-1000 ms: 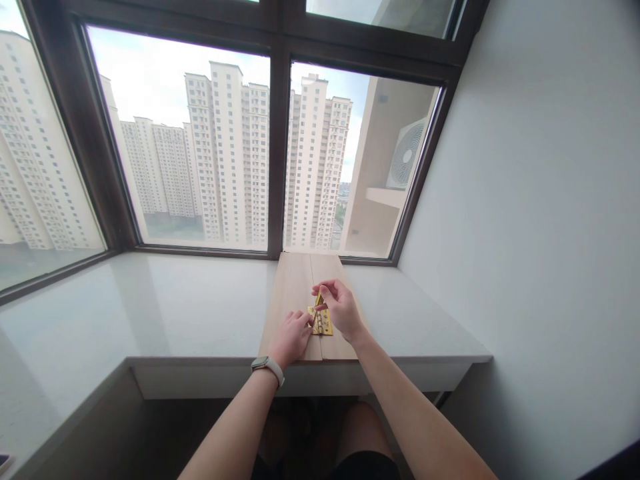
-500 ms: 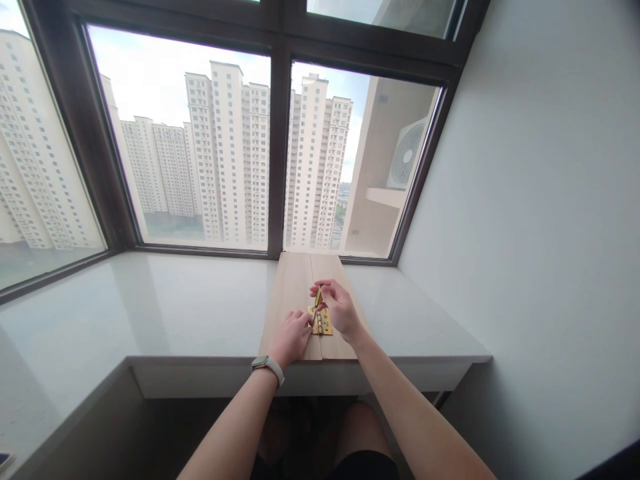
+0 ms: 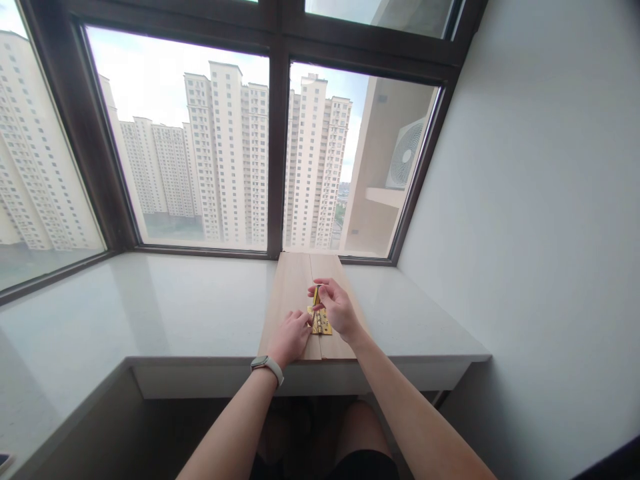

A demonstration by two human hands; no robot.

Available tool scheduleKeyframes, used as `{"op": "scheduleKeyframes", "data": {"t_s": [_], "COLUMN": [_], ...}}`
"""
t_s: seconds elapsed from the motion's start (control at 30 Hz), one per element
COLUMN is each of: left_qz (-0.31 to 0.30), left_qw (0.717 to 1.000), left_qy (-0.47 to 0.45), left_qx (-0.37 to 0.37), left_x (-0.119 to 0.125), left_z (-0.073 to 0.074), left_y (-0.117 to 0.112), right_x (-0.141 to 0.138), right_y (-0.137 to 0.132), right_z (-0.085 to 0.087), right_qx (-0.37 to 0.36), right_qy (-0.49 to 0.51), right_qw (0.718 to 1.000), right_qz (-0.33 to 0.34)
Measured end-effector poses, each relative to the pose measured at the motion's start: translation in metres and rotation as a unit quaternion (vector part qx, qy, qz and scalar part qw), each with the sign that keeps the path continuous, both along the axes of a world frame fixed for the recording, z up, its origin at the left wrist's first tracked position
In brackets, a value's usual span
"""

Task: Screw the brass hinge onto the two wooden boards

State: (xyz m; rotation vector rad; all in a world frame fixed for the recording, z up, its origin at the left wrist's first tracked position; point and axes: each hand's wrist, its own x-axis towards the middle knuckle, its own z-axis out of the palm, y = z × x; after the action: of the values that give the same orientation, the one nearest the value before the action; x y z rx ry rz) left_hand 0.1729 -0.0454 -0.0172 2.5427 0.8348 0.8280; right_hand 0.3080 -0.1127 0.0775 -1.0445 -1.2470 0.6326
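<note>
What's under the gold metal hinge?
Two pale wooden boards, side by side, their seam showing at the near edge of the gold metal hinge. Wood directly beneath is covered; the left hand also hides part of the hinge's left side.

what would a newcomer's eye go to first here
Probably the gold hinge lying across the seam of two pale wooden boards, with a yellow-and-black tool in the right hand over it. Beyond, pale tower blocks rise outside the dark window frame. A light-banded watch on the left arm also stands out.

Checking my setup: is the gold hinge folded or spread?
Spread: the hinge shows a leaf either side of its knuckle, across both boards.
</note>
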Motion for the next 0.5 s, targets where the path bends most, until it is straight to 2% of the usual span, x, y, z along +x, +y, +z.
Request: {"op": "scheduleKeyframes", "data": {"t_s": [0.3, 0.5], "left_qz": [0.0, -0.005], "left_qw": [1.0, 1.0], "left_qy": [0.0, -0.006], "left_qx": [-0.007, -0.003], "left_x": [0.0007, 0.0008], "left_z": [-0.0009, -0.0026], "left_y": [0.0005, 0.0016], "right_x": [-0.0001, -0.0006], "right_y": [0.0018, -0.0008], "right_z": [-0.0026, -0.0012], "right_qx": [0.001, 0.012], "right_qy": [0.012, 0.006], "right_qw": [0.999, 1.0], "right_qz": [-0.045, -0.021]}}
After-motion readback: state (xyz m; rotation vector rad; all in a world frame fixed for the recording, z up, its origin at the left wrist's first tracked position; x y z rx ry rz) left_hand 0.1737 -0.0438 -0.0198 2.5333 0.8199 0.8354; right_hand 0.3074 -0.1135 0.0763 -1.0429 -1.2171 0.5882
